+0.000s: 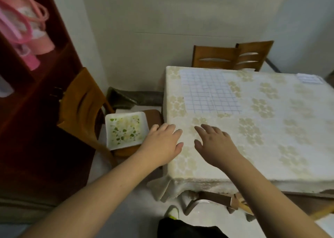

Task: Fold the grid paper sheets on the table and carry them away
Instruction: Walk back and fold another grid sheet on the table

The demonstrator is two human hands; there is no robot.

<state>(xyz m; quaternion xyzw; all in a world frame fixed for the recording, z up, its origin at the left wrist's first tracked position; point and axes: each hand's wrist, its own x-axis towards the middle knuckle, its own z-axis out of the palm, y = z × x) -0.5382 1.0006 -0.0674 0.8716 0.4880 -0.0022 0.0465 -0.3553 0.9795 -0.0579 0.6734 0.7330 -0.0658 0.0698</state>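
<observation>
- The grid paper sheet (209, 91) lies flat and unfolded on the far left part of the surface (271, 147); a smaller paper (310, 78) sits at the far right corner.
- By my judgement, nothing is folded yet.
- Left hand (162, 143) and right hand (215, 145) hover near the front edge, fingers spread, holding nothing, well short of the sheet.

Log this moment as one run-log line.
stage: reaching | left hand: open, empty | right hand: open, empty | grid paper: flat, unfolded, untouched on table
</observation>
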